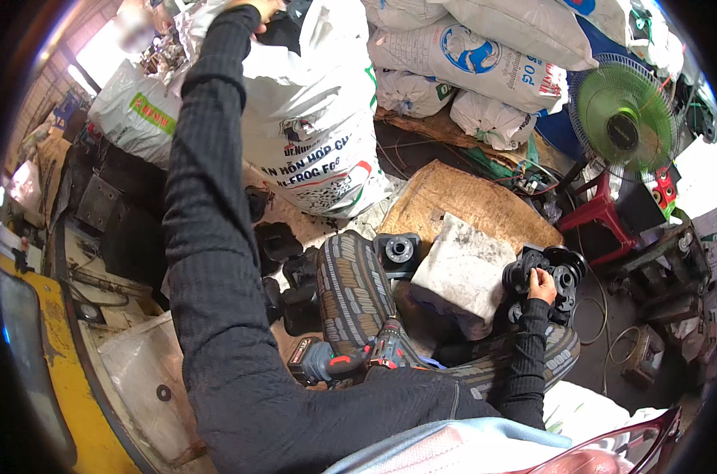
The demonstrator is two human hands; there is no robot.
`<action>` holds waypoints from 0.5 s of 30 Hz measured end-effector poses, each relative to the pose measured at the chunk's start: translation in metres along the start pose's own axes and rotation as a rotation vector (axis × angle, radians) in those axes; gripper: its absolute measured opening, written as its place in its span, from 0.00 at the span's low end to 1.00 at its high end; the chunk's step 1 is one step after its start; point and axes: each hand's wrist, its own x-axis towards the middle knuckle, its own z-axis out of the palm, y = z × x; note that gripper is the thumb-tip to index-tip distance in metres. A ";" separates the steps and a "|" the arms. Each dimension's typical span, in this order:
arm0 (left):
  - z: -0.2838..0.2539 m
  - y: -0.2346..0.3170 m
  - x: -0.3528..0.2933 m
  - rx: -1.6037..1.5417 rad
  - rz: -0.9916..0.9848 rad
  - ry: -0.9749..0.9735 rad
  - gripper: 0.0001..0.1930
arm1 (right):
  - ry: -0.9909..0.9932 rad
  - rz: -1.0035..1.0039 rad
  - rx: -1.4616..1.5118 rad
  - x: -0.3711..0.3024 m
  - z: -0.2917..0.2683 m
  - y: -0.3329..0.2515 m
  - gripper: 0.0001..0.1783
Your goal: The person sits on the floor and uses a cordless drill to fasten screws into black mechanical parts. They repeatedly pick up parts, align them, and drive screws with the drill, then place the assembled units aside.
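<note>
My left arm stretches up to the mouth of a tall white printed sack (311, 118). My left hand (260, 14) is at its rim, cut by the picture's edge, and its fingers are mostly hidden. Dark things (283, 33) show inside the sack's mouth. On the right, my right hand (542, 286) is closed on a black metal part (526, 271) in a cluster of similar round, flanged parts (566, 278). Another black flanged part with a pale hub (398, 250) sits beside a white-topped block (464, 265).
A cordless drill (386, 346) lies by a tyre (350, 288) in front of me. More black parts (278, 241) lie left of the tyre. At the right are a green fan (623, 122) and a red stool (603, 217). Full sacks (469, 59) are piled behind.
</note>
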 end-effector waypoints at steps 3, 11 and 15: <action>0.018 -0.051 0.070 0.634 0.626 0.259 0.18 | -0.011 0.030 0.108 -0.009 0.007 -0.014 0.11; 0.062 -0.015 0.070 0.062 -0.095 0.663 0.21 | -0.015 0.090 0.076 -0.024 -0.020 -0.009 0.13; 0.031 -0.008 0.058 -0.435 0.093 1.022 0.19 | 0.026 0.174 0.253 -0.023 -0.017 0.004 0.14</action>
